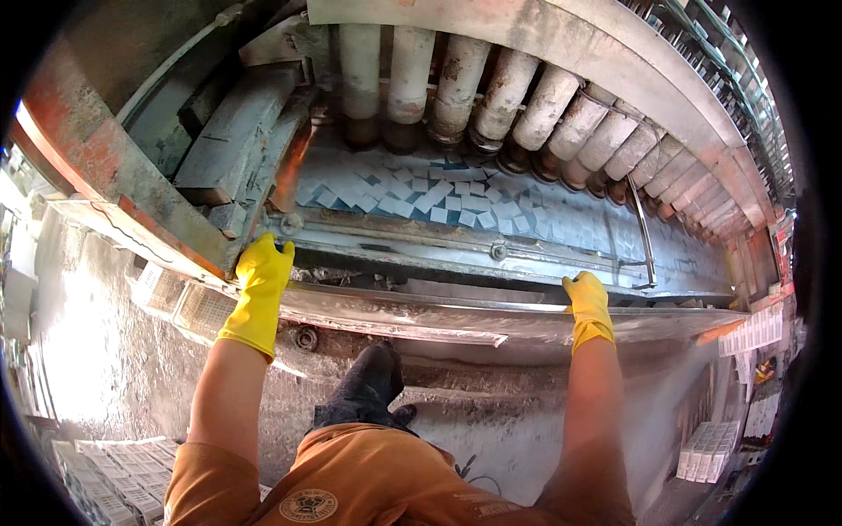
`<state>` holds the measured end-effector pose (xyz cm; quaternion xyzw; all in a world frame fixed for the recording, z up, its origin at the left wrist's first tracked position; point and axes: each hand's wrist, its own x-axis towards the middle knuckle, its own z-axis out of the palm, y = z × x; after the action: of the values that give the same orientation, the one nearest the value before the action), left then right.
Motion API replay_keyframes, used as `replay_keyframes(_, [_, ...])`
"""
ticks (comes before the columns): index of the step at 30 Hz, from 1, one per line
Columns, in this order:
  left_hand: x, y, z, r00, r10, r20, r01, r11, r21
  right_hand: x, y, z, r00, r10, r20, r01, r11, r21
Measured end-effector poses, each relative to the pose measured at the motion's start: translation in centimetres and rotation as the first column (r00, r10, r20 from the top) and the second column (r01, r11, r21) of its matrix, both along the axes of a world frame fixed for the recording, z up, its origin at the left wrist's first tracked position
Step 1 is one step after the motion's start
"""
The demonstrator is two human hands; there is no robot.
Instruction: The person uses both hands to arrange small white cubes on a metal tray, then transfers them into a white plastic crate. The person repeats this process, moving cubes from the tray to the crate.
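Note:
Both my hands wear yellow rubber gloves and rest along the near side of a large wet machine. My left hand (pixel 263 273) is closed at the machine's front left corner, beside the rusty orange frame (pixel 140 188); what lies under its fingers is hidden. Further right, my right hand (pixel 588 302) curls over the long metal rail (pixel 421 298) at the machine's front. Beyond the rail, many small pale square tiles (pixel 430 198) lie scattered on the wet blue-grey bed (pixel 386 162). A thin metal bar (pixel 645 232) stands across the bed beyond my right hand.
A row of thick, stained cylinders (pixel 456 83) hangs above the bed under a curved beam (pixel 561 31). Plastic crates (pixel 175 298) sit below the left corner. White stacks stand at lower left (pixel 114 478) and lower right (pixel 709 451). The floor (pixel 517 447) looks wet.

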<state>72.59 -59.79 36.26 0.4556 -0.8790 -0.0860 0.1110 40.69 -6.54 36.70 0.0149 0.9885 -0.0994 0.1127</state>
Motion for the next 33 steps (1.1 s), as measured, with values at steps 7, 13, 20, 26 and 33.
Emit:
replay_keyframes(7, [0.1,-0.7,-1.1,0.999,-0.001,-0.035,0.001,1.0,-0.027,-1.3,0.9,-1.7,0.996,0.06,-0.063,-0.057,0.997,0.048])
replay_keyframes(13, [0.5,-0.7,-1.1,0.997,-0.023,-0.072,0.014,0.993,-0.119,-1.6,0.8,-2.4,0.997,0.005,-0.08,-0.012,0.996,-0.088])
replay_keyframes(20, [-0.2,0.4,0.9,1.0,-0.007,-0.029,0.006,1.0,-0.018,-1.3,1.1,-1.8,0.987,0.073,-0.141,-0.076,0.997,-0.017])
replay_keyframes(26, [0.6,0.0,0.1,0.998,-0.012,-0.067,0.005,0.994,-0.105,0.0,-1.3,0.7,0.996,0.04,-0.078,-0.042,0.999,-0.013])
replay_keyframes(33, [0.5,0.1,-0.8,0.986,-0.041,-0.162,0.01,0.982,-0.191,-1.9,0.4,-1.6,0.998,-0.029,-0.062,0.02,0.99,-0.142])
